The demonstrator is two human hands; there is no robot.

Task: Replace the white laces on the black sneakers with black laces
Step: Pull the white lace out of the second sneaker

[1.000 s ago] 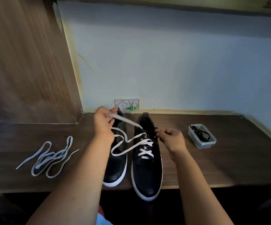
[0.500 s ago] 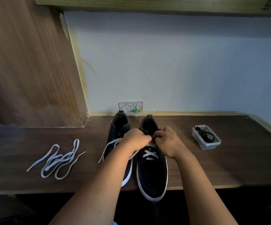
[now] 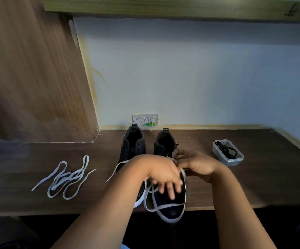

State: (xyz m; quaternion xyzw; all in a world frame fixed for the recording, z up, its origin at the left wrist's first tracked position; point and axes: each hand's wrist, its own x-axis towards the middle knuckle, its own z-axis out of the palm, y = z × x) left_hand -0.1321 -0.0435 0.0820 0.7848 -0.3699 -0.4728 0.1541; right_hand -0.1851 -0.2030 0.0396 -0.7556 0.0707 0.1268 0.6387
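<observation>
Right sneaker (image 3: 170, 207): eyelets hidden under hands; left hand (image 3: 163, 174) now spread loose, right hand's (image 3: 197, 164) grasp indeterminable, white lace (image 3: 161, 206) newly slack over toe.

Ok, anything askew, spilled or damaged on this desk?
Nothing spilled or broken. The right sneaker overhangs the desk front edge at its toe, and its white lace trails loose over it. The wall plate behind the shoes looks open, with thin wires showing. A removed lace lies tangled at left.

The left hand (image 3: 163, 175) now lies over the right sneaker's (image 3: 170, 200) toe; white lace (image 3: 156, 207) hangs looser.
</observation>
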